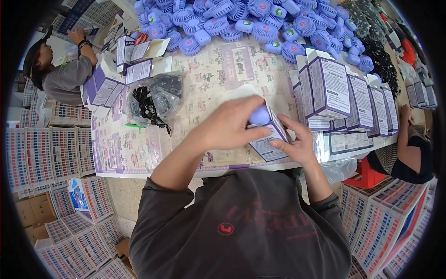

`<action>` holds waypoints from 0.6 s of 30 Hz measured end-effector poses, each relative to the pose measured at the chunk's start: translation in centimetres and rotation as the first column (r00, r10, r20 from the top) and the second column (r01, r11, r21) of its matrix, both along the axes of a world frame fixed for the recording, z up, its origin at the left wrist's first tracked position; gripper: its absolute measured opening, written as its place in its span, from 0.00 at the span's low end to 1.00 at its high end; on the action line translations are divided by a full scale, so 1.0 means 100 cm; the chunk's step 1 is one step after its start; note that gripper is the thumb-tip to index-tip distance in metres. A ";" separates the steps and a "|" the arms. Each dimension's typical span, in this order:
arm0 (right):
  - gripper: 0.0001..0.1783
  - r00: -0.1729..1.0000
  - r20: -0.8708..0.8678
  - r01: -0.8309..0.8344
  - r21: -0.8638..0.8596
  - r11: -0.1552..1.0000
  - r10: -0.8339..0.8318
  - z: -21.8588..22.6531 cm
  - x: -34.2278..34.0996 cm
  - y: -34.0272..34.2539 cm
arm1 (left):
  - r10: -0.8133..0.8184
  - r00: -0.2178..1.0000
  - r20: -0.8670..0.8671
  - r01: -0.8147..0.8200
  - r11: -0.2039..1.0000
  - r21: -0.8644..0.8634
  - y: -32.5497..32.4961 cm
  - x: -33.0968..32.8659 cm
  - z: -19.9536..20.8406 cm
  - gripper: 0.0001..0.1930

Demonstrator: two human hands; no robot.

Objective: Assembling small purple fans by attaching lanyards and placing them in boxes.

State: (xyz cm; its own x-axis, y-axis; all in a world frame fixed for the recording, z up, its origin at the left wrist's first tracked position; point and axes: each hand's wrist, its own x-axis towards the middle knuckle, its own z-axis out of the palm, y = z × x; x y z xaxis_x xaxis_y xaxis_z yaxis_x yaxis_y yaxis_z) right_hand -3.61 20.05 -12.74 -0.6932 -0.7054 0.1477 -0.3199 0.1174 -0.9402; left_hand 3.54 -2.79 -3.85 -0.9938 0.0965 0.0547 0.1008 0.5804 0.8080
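A small white and purple carton (273, 145) stands tilted near the table's front edge, its top end open. A smooth purple part of a mini handheld fan (260, 115) shows at that opening; the rest of it is hidden by the carton and my fingers. My left hand (237, 123) is closed around the fan, with the thumb against the carton's printed face. My right hand (298, 141) grips the carton's right side between thumb and fingers. A white flap lies partly hidden behind my left hand.
Many purple fans (223, 23) lie heaped at the table's far side. Several upright cartons (332, 88) stand to the right. At left are a clear bag with black cables (148, 104) and opened cartons (104, 86). Other people sit at left and right; box stacks (46, 153) surround the table.
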 end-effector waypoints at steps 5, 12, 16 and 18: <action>0.43 0.975 -0.221 -0.007 -0.105 0.994 -0.017 0.006 -0.013 -0.012 | -0.102 0.975 -0.195 0.068 0.983 -0.172 0.010 0.006 0.006 0.20; 0.41 0.997 -0.059 0.053 -0.072 0.996 -0.057 -0.061 0.001 -0.017 | -0.159 0.853 -0.497 -0.174 0.811 -0.558 0.014 0.014 -0.011 0.16; 0.39 0.964 0.242 0.130 -0.071 0.989 -0.109 -0.073 -0.003 -0.008 | 0.369 0.563 -0.739 -0.580 0.814 -0.036 -0.031 0.038 -0.022 0.08; 0.38 0.961 0.267 0.089 -0.048 0.995 -0.073 -0.072 -0.003 -0.006 | 0.862 0.309 -0.402 -0.851 0.439 0.288 -0.072 0.072 -0.049 0.09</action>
